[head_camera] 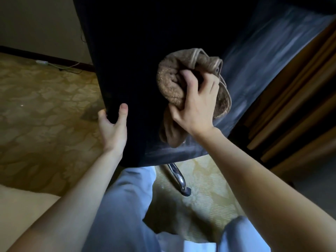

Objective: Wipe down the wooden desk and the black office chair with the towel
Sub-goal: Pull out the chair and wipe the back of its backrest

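Evidently mid-chair: the right hand (pixel 194 106), grip bunched round the brown towel (pixel 171 84), presses it on the black office chair (pixel 136 51); the left hand (pixel 112 126) clasps its edge. Whether the wooden worktop (pixel 301 91) is wiped is unclear.

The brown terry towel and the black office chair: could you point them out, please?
Brown terry towel (pixel 169 82), head view: its bunched left fold.
Black office chair (pixel 127 51), head view: its dark upholstered surface.
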Action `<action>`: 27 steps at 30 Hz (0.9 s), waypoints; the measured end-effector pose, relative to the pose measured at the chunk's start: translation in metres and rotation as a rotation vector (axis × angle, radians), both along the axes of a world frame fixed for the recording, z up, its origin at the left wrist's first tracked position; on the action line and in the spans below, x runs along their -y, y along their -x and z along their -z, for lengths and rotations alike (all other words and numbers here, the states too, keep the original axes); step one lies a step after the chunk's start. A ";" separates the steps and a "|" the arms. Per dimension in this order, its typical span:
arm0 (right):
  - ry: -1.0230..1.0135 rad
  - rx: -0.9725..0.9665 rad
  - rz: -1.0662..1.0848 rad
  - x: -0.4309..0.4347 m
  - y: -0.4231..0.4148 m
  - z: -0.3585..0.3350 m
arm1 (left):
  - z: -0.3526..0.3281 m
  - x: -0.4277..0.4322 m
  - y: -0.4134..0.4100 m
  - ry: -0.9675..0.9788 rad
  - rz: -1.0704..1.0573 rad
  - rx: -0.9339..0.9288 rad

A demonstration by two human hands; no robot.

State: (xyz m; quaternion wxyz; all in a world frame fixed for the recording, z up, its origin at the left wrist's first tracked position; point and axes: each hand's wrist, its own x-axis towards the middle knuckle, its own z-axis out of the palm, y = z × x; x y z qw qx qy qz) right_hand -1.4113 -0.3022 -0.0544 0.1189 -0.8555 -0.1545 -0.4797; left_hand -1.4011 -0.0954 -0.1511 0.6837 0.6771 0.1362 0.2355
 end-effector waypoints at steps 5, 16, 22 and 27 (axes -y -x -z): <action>-0.087 -0.036 -0.042 -0.023 -0.005 0.041 | 0.005 0.006 -0.006 -0.022 -0.040 -0.002; 0.562 -0.569 -0.115 -0.029 0.009 0.219 | 0.000 -0.006 0.000 0.013 0.059 0.034; 0.476 -0.551 -0.103 -0.018 0.021 0.192 | -0.001 -0.005 0.000 -0.061 0.024 0.026; 0.221 -0.143 -0.183 -0.006 0.021 0.092 | -0.002 -0.004 -0.002 -0.088 -0.016 0.016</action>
